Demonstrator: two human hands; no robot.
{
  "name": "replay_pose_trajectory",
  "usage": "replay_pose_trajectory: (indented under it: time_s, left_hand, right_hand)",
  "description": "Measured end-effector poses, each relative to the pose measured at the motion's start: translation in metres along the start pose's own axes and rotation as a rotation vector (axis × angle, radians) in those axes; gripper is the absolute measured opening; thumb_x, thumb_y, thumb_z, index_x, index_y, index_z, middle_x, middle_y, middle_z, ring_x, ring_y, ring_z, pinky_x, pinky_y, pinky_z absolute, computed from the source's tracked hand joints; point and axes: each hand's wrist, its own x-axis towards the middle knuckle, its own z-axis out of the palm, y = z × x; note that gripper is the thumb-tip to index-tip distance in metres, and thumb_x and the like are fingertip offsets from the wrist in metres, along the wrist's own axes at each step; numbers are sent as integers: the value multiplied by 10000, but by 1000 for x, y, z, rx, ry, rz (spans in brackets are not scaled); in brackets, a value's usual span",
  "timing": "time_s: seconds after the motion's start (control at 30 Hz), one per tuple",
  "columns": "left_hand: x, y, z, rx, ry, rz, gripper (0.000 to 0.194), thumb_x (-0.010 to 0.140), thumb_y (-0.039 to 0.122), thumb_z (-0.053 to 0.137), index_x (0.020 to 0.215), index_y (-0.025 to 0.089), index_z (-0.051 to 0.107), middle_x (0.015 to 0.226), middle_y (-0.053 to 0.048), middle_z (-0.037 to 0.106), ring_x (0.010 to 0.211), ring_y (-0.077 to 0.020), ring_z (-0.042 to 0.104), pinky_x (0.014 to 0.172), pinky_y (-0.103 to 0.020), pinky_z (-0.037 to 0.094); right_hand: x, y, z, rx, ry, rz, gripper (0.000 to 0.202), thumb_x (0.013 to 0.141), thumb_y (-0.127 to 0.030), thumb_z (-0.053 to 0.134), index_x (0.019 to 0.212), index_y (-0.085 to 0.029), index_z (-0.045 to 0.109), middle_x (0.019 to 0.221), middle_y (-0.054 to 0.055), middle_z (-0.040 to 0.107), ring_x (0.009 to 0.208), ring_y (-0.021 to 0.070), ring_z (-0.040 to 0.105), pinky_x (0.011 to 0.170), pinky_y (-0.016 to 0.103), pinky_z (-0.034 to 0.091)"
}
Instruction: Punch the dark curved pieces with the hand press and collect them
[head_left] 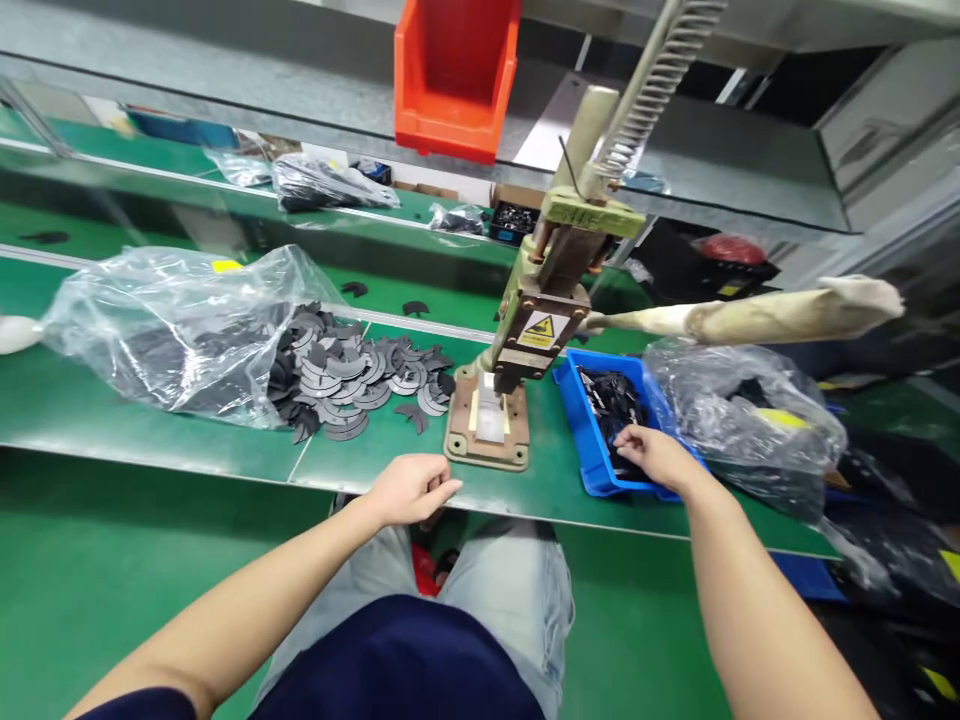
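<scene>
To the right of the hand press, we hold our right hand in the blue bin, fingers bunched together at the black parts; we cannot tell whether they pinch one. Near-left of the press, our left hand sits at the table edge, fingers curled in. Left of the press, gray crescent pieces spill from a clear plastic bag.

From the wearer's head, the only view looks forward and steeply down over the lap, taking in the bench at arm's reach.
</scene>
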Motion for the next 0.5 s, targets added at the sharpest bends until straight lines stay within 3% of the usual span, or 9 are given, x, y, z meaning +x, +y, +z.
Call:
replay_pose_trajectory:
  time_s: [0.13, 0.3, 0.4, 0.5]
  left_hand:
    - [-2, 0, 0, -9, 4, -7, 339, 1034, 453, 553, 790, 219, 575, 687, 18, 618, 658, -146, 580, 649, -271, 388]
    - [-8, -9, 4, -70, 19, -27, 343, 1032, 453, 571, 782, 217, 574, 682, 32, 578, 627, -131, 530, 629, -262, 398]
    - [-9, -5, 6, -188, 102, -64, 302, 1023, 422, 601, 802, 218, 583, 672, 41, 549, 603, -121, 508, 591, -251, 409]
    - [-4, 18, 3, -300, 210, 10, 172, 1015, 344, 623, 900, 217, 622, 738, 27, 581, 637, -120, 540, 605, -248, 452]
  right_hand:
    - [-11, -2, -1, 145, 133, 13, 219, 759, -433, 719, 816, -222, 713, 727, 35, 746, 660, 165, 654, 701, 311, 535]
    - [-38, -22, -2, 311, 456, 9, 274, 803, -463, 704, 940, -226, 723, 892, 50, 737, 790, 184, 634, 853, 386, 549]
    - [-60, -51, 11, 460, 591, -51, 314, 860, -500, 678, 1010, -226, 706, 1015, 62, 728, 909, 196, 652, 930, 408, 550]
    - [-80, -94, 41, 643, 606, -136, 299, 880, -506, 695, 1006, -235, 694, 1050, 57, 717, 977, 198, 660, 934, 386, 556]
